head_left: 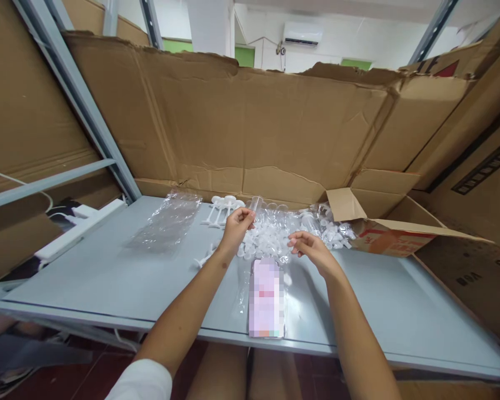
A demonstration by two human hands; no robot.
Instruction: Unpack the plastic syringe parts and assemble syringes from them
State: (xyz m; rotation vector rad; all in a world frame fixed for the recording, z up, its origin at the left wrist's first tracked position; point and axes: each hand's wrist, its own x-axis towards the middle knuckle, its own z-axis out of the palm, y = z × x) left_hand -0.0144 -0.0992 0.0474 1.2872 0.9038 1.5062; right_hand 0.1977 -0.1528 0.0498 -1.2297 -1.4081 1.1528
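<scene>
Clear plastic everywhere: a heap of small clear caps [270,236] sits mid-back on the grey worktop [120,278], and it serves as landmark here. Left hand [236,225] is at the heap's left edge, fingers pinched shut on a clear tube [255,203] that sticks up tilted above the heap. Right hand [310,249] hovers at the heap's front-right edge, fingers curled loosely, partly closed; cannot tell if it holds a small piece. Left of the heap, a few white plungers [220,210] stand upright in a cluster, just beside the left hand. Another white plunger [202,259] lies flat front-left of the heap, near the left wrist. Further left of the heap, well apart, a crumpled clear plastic bag [166,222] lies flat on the worktop. In front of the heap, between both forearms, a blurred pink-white rectangle [266,300] lies on a clear wrapper, reaching the worktop's near edge. Right of the heap, touching its far-right side, an open cardboard box [395,236] lies with its flap up. Behind the heap, a brown cardboard sheet [250,122] stands as a back wall. Far left of the heap, off the worktop edge, a white power strip [83,225].
</scene>
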